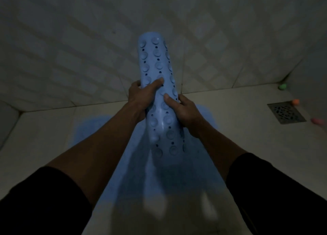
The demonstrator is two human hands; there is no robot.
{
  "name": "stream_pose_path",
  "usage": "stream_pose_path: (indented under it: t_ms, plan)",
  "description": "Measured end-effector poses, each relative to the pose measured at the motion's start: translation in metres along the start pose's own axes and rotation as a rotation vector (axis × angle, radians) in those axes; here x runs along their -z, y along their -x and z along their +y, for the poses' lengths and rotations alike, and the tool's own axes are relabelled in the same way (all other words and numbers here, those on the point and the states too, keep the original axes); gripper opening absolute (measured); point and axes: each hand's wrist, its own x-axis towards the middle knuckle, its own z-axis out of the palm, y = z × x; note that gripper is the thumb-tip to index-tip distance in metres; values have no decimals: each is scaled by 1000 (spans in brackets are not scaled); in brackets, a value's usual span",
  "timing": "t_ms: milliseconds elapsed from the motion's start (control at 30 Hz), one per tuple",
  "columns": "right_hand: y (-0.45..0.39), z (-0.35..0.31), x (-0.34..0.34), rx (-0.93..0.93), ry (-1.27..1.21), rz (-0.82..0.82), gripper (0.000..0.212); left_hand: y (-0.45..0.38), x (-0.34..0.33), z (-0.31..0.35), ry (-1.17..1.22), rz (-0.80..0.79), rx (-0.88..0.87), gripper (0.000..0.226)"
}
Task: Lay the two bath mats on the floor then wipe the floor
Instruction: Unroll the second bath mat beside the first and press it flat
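A blue rubber bath mat (156, 61), rolled into a tube with its suction cups and small holes facing out, is held up in front of me, pointing away at the tiled wall. My left hand (141, 96) grips its left side and my right hand (184, 112) grips its right side, both around the middle of the roll. Beneath my arms a second blue mat (138, 178) lies flat on the pale floor, partly hidden by the roll and my forearms.
The room is dim. A tiled wall (70, 48) rises straight ahead. A square metal floor drain (286, 111) sits at the right, with small green (282, 86), orange (295, 102) and pink (317, 121) objects near it. A wall corner stands at the far right.
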Motion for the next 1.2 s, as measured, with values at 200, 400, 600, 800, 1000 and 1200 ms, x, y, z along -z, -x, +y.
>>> stream_pose_path:
  t_ms: [200,400,600,800,1000,1200]
  plan:
    - [21,22,7,30,40,43,75,39,-25,-13,0,9,77,70]
    - [46,30,10,18,-3,42,66,78,-31,-21,-143,234,111,69]
    - [79,31,-9,2,28,9,68,126,-13,-29,-302,217,64,68]
    - [122,43,-44,-3,178,-4,67,160,30,-60,-232,247,44,60]
    - [177,68,-51,-53,257,114,58,199,34,-105,-103,185,122,55]
    - [225,85,-4,-170,400,230,59,233,-12,-154,54,62,224,81]
